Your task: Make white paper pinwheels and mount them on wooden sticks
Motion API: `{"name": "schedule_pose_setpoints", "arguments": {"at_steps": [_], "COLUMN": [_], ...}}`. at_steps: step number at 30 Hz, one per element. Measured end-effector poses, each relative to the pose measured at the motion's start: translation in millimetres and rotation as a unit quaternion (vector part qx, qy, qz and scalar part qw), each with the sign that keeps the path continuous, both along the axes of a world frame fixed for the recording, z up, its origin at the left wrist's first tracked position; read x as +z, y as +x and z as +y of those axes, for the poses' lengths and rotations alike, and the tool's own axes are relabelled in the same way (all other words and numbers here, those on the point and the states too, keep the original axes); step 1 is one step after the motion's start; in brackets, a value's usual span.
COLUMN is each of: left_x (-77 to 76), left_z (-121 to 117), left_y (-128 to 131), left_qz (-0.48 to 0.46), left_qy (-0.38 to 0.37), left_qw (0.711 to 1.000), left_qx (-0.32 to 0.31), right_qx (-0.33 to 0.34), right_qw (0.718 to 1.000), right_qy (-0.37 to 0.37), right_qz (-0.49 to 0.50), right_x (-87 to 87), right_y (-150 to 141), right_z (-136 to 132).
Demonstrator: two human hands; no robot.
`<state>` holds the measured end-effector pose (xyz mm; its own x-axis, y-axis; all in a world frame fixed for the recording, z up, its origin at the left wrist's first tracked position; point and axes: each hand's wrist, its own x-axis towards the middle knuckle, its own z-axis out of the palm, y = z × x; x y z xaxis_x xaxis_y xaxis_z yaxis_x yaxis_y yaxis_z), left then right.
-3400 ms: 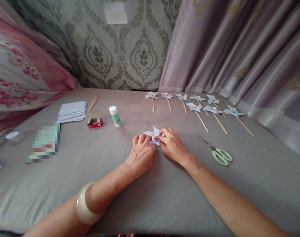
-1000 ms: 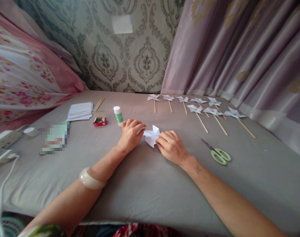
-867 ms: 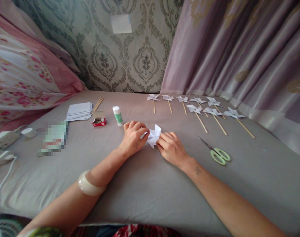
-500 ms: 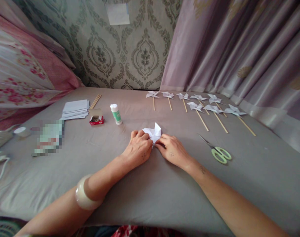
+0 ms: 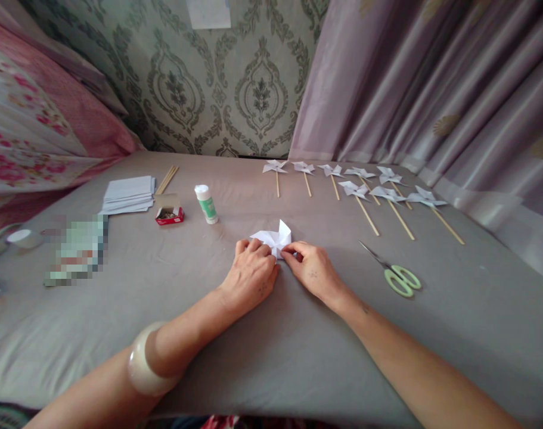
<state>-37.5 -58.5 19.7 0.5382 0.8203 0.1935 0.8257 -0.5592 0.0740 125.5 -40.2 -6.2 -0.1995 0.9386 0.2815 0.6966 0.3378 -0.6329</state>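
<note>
The left hand (image 5: pixel 252 271) has come round: a second ago it was out at the paper's left point, and now it's down over the near left edge! The paper (image 5: pixel 275 237) has turned under it, one point standing up at the far side, and it sits on the cloth (image 5: pixel 343 357) right between the two hands. Left fingers curled close together, pressing down; whether the thumb is pinching underneath, I can't tell. The right hand (image 5: pixel 313 268) comes in from the other side, thumb and forefinger together, seemingly pinching a fold by the near right edge. Eight pinwheels (image 5: pixel 354 189) lie finished on their sticks, far right, unmoved. This ninth looks well folded, but no stick shows on it. Over on the left there's plenty unused: a pile of sheets (image 5: pixel 128 193), a few loose sticks (image 5: pixel 167 180). Tube (image 5: pixel 207 205), red box (image 5: pixel 169 217) and scissors (image 5: pixel 400 279) haven't budged, all out of hand.
</note>
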Motion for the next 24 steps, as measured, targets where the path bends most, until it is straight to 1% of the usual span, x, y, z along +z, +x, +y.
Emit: {"name": "schedule_pose_setpoints", "arguments": {"at_steps": [4, 7, 15, 24], "left_x": [1.9, 2.7, 0.8, -4.5], "left_z": [-0.2, 0.1, -0.4, 0.0], "left_y": [1.2, 1.7, 2.5, 3.0], "left_qz": [0.004, 0.007, 0.003, 0.012], "left_qy": [0.000, 0.001, -0.004, 0.012], "left_qw": [1.000, 1.000, 1.000, 1.000], "left_qx": [0.004, 0.006, 0.006, 0.006], "right_qx": [-0.042, -0.061, -0.082, -0.094], "right_qw": [0.999, 0.998, 0.996, 0.995], "right_qy": [-0.020, -0.027, -0.035, -0.020], "right_qz": [0.018, 0.019, 0.002, -0.021], "right_x": [-2.0, -2.9, -3.0, 0.7], "right_y": [-2.9, -4.5, -6.9, -10.5], "right_z": [1.9, 3.5, 5.6, 6.3]}}
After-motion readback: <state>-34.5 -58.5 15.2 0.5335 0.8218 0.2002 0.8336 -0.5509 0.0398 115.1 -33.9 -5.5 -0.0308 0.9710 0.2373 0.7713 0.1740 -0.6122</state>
